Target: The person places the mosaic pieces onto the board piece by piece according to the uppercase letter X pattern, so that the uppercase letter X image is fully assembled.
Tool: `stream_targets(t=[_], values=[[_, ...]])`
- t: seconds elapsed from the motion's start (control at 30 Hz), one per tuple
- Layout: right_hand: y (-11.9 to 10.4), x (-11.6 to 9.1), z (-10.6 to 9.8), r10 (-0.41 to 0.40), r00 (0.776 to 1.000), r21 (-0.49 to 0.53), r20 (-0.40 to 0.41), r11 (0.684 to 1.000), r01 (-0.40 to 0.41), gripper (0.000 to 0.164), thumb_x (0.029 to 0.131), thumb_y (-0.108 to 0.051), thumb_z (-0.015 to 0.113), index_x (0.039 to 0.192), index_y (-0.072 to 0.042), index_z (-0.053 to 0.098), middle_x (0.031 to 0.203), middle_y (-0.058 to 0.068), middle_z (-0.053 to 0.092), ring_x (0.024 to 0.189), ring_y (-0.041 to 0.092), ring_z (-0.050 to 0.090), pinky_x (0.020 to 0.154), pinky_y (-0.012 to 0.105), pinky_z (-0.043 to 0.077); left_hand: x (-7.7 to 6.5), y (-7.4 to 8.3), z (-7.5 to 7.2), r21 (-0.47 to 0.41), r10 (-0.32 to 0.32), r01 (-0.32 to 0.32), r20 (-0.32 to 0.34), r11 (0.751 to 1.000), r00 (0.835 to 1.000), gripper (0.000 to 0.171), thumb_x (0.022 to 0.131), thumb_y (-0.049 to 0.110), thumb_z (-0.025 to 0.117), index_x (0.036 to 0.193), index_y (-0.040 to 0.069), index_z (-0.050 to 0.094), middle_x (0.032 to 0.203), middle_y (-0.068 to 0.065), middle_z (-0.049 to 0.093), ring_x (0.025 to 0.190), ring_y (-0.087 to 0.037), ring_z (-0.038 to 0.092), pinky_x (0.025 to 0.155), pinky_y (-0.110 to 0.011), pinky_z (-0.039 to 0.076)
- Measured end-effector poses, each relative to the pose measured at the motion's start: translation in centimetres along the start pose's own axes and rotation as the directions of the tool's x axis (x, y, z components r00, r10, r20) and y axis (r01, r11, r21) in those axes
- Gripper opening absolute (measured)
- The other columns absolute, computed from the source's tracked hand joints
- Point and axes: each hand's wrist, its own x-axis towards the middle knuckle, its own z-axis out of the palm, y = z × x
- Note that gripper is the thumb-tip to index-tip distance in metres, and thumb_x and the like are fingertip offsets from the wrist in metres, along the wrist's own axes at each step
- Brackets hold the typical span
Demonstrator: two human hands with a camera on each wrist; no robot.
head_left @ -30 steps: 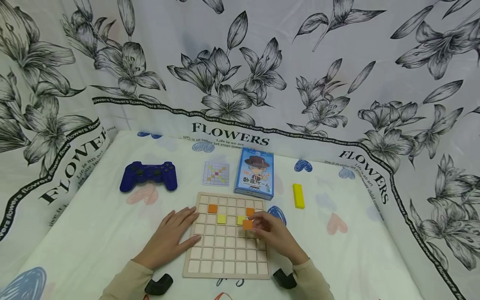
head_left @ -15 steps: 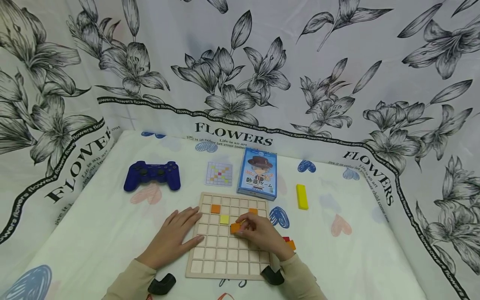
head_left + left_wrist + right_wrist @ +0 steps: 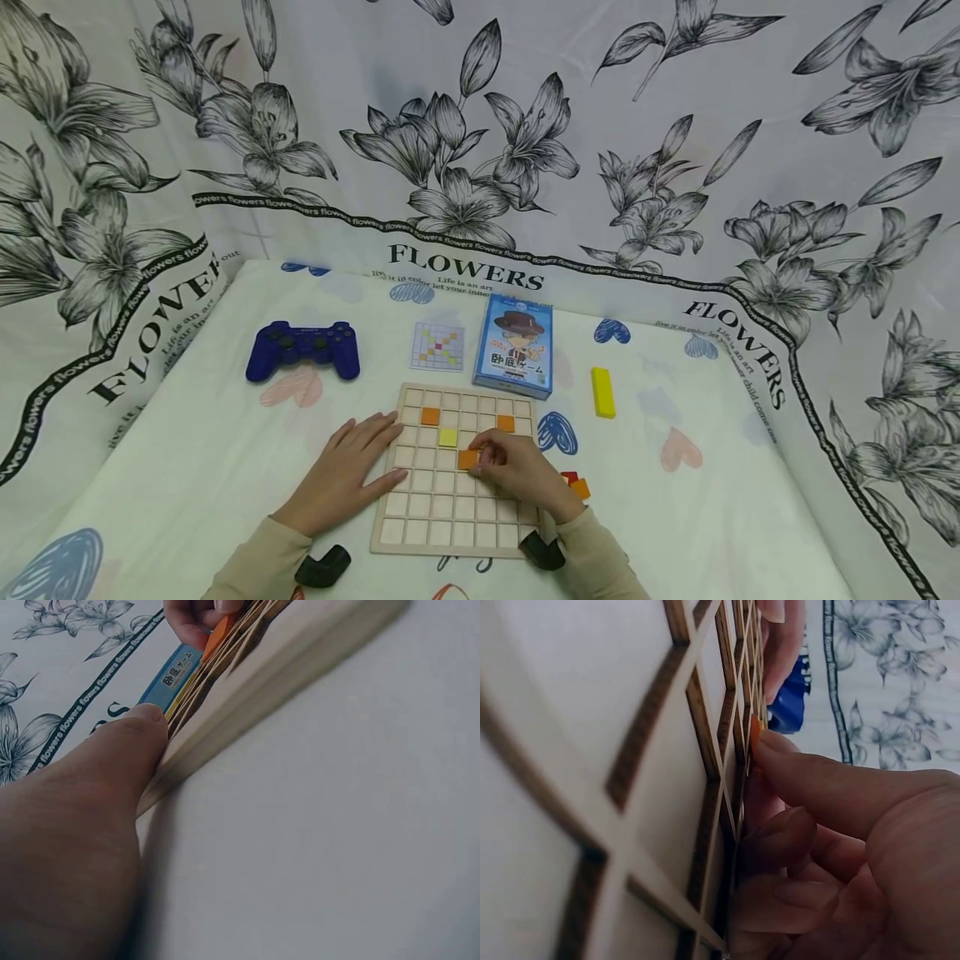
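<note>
A wooden grid board [image 3: 417,532] lies flat in front of me. My left hand [image 3: 341,479] rests along its left edge with the fingers extended; in the left wrist view the thumb [image 3: 142,724] presses on the rim. Between thumb and fingertips, my right hand [image 3: 517,473] pinches an orange square tile [image 3: 468,459] over a cell near the board's middle. In the right wrist view only a sliver of that orange tile [image 3: 755,733] shows past the thumb. Two more orange tiles, one left [image 3: 431,416] and one right [image 3: 506,424], and a yellow tile [image 3: 447,437] sit in upper cells.
Loose red [image 3: 570,477] and orange tiles [image 3: 580,489] lie beside the right wrist. Behind the board are a printed pattern card [image 3: 437,346] and a blue game box [image 3: 514,346]. A blue game controller [image 3: 303,350] lies at the left, a yellow block [image 3: 603,392] at the right.
My right hand has carried the orange tile leftward and slightly nearer, then lowered it a little. It now covers the second yellow tile. Loose tiles show beside the wrist. The left hand stays put.
</note>
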Motion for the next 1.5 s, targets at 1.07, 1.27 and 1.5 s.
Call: stream_targets(t=[1.07,1.27,1.5], values=[[2.8,-10.8,-7.0,0.386,0.892,-0.161,-0.234,0.89,-0.427,0.029,0.083,-0.012,0.074,0.11,-0.011,0.064,0.08,-0.007,0.058,0.068,0.008,0.05,0.055,0.019,0.045,-0.2,0.2,-0.3,0.001,-0.005,0.004,0.008,1.0,1.0,0.067,0.091,0.057,0.054,0.142,0.014,0.046,0.151,-0.003,0.039,0.139,-0.024,0.034,0.116,-0.049,0.018],[5.1,-11.6,-6.7,0.434,0.873,-0.093,-0.223,0.882,-0.462,0.036,0.081,-0.019,0.077,0.113,-0.015,0.062,0.083,-0.006,0.056,0.069,0.008,0.05,0.061,0.018,0.045,0.0,0.3,-0.5,-0.008,-0.005,0.005,0.006,1.0,1.0,0.067,0.091,0.056,0.055,0.142,0.013,0.047,0.151,-0.004,0.039,0.139,-0.024,0.034,0.116,-0.05,0.018],[5.9,-11.3,-5.8,0.397,0.881,-0.053,-0.257,0.904,-0.423,0.033,0.079,-0.015,0.079,0.108,-0.015,0.064,0.081,-0.004,0.053,0.069,0.008,0.047,0.059,0.018,0.043,0.0,0.3,-0.4,-0.014,0.003,-0.003,-0.001,1.0,1.0,0.067,0.091,0.055,0.055,0.142,0.013,0.047,0.15,-0.004,0.04,0.138,-0.025,0.035,0.116,-0.05,0.018]])
